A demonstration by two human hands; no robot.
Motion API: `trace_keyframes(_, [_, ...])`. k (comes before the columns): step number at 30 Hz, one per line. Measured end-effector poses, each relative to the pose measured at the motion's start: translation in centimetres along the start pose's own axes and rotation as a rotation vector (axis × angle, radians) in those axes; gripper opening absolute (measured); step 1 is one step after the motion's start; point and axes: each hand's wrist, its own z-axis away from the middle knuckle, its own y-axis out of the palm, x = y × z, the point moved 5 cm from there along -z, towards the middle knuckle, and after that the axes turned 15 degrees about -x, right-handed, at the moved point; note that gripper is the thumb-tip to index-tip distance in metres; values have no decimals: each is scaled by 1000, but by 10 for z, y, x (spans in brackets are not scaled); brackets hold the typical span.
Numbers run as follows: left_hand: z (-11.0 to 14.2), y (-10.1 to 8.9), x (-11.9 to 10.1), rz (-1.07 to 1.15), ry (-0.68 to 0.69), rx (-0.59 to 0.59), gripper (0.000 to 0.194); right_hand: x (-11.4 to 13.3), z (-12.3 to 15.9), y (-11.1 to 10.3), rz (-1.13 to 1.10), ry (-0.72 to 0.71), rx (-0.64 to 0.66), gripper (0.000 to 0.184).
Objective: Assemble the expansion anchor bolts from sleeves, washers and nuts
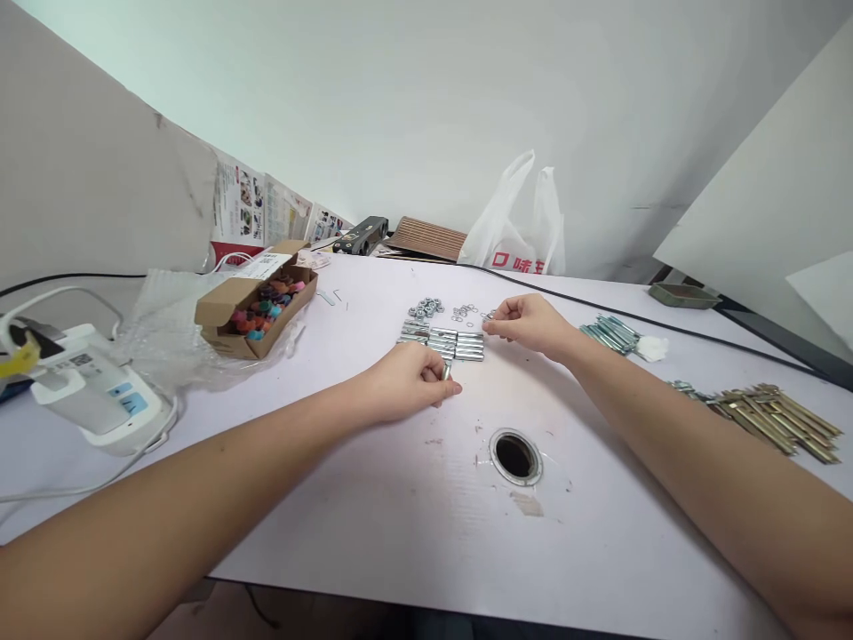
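Observation:
My left hand is closed around a small shiny metal sleeve, pinched between thumb and fingers above the white table. Just beyond it, silver metal sleeves lie side by side in rows. My right hand is to the right of these rows, thumb and fingertips pressed together at the table. Small metal rings show at its fingertips; whether one is pinched I cannot make out. More thin rings lie loose to the left of that hand. Behind the rows sits a pile of nuts.
A cardboard box of coloured pieces and a white power strip stand on the left. On the right lie greenish bolts and brass-coloured bolts. A round hole opens in the table near me. Behind is a white plastic bag.

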Motion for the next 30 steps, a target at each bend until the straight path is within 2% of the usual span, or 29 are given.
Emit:
trace_keyframes(2, [0,0,0,-11,3,-1,33,-3,1,3,19,-14,-3,30])
trace_keyframes(5, [0,0,1,-20,10,5,33,-5,2,9,45,-125,-23,30])
trace_keyframes(8, [-1,0,3,-28,37,8,35,-5,1,17,53,-210,25,26])
trace_keyframes(12, [-1,1,5,-35,65,8,37,-2,2,22,37,-253,72,22])
trace_keyframes(21, [-2,0,6,-56,65,18,37,-1,5,20,16,-181,66,26])
trace_keyframes(27, [-1,0,4,-53,40,22,34,2,-4,21,127,-109,-42,27])
trace_keyframes(30, [-2,0,4,-60,39,21,33,6,-7,26,139,-110,-36,23])
